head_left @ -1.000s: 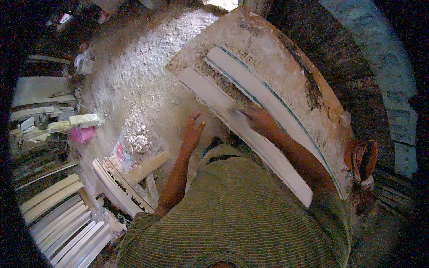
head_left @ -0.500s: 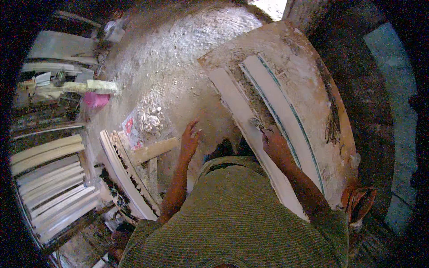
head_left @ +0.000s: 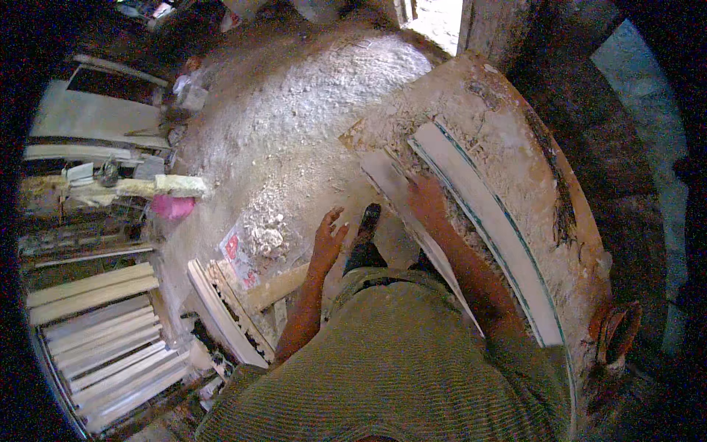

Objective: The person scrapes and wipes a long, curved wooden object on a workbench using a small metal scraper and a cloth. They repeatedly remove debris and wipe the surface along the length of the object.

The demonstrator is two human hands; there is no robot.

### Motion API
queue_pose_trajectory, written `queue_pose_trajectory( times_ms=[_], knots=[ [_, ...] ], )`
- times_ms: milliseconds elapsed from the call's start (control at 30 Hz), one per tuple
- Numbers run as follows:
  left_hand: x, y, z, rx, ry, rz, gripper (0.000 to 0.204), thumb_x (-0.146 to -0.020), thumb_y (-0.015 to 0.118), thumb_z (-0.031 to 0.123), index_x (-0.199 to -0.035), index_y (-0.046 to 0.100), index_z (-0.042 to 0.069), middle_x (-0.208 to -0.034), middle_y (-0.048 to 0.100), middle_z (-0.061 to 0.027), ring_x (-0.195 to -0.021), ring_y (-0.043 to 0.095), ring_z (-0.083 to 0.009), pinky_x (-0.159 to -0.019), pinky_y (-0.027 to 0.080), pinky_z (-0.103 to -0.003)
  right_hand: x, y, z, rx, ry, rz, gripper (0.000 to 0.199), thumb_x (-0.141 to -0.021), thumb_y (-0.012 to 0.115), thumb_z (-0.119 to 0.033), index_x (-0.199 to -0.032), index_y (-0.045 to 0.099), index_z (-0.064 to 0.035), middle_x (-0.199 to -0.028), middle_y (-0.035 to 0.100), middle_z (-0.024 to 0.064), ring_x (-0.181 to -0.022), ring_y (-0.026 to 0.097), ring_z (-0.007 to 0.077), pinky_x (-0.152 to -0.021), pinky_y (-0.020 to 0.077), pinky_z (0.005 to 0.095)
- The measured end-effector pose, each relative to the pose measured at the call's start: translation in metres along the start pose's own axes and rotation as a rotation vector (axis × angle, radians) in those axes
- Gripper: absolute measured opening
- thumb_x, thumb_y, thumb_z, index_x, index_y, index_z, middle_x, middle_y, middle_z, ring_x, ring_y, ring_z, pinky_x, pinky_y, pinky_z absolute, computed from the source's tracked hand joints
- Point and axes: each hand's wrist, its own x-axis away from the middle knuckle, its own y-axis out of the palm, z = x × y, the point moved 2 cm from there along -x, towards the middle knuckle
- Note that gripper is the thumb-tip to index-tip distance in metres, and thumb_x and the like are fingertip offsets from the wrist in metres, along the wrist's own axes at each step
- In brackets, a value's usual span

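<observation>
My right hand (head_left: 427,199) is over a long pale moulding strip (head_left: 384,177) near its far end, fingers closed; whatever they hold is hidden and blurred. Beside it, to the right, lies a second pale strip (head_left: 486,210) with dark green edges. Both lie lengthwise on a dusty, crumb-strewn work board (head_left: 508,147). Free of any object, my left hand (head_left: 328,239) hangs in the air above the floor, left of the board, its fingers apart and slightly bent.
White crumbs form a heap (head_left: 266,234) on the floor beside a printed sack (head_left: 237,258). Several pale strips (head_left: 110,346) are stacked on a rack at the left. A pink object (head_left: 173,207) sits farther back. An orange-brown container (head_left: 617,331) stands at the right.
My right hand has moved farther up along the near strip, away from my body. My left hand remains empty and open. The view has shifted, and a shoe now shows below.
</observation>
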Motion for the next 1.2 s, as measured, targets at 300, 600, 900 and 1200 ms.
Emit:
queue_pose_trajectory(
  times_ms=[300,600,900,1200],
  knots=[
    [-0.145,-0.08,-0.029,0.112,0.043,-0.228,0.047,-0.096,0.065,0.006,-0.141,0.052,0.004,-0.14,0.059,-0.0121,-0.131,0.055,-0.026,-0.106,0.048,-0.038,0.091,-0.032,-0.017,-0.151,0.483,0.258,0.039,-0.092,0.071,-0.034,-0.115,0.075,-0.0028,-0.094,0.075,0.0174,-0.084,0.072,0.0277,-0.086,0.0545,0.0433],
    [-0.282,-0.049,0.047,0.055,0.31,-0.436,0.042,-0.097,0.067,0.018,-0.135,0.06,0.003,-0.136,0.062,-0.0159,-0.128,0.058,-0.0283,-0.107,0.047,-0.04,-0.042,0.018,-0.092,-0.18,0.372,0.425,0.024,-0.092,0.071,-0.019,-0.112,0.075,-0.0068,-0.113,0.072,0.0219,-0.102,0.07,0.0359,-0.09,0.0537,0.0418],
    [-0.274,0.115,0.115,-0.552,0.463,-0.842,0.041,-0.09,0.067,0.032,-0.123,0.067,0.007,-0.129,0.061,-0.0224,-0.12,0.058,-0.0386,-0.105,0.045,-0.047,0.023,-0.099,-0.086,0.005,0.578,0.466,0.029,-0.088,0.076,-0.026,-0.111,0.075,-0.0091,-0.11,0.073,0.018,-0.101,0.07,0.0356,-0.091,0.0541,0.0414],
    [-0.182,0.144,0.07,-0.568,1.069,-0.384,0.067,-0.096,0.06,0.034,-0.15,0.041,-0.002,-0.158,0.038,-0.0178,-0.149,0.032,-0.0332,-0.125,0.023,-0.042,-0.08,-0.16,-0.055,0.443,-0.055,-0.076,0.018,-0.088,0.066,-0.02,-0.104,0.073,-0.0145,-0.102,0.07,0.0097,-0.08,0.07,0.0342,-0.067,0.0564,0.0475]
  ],
)
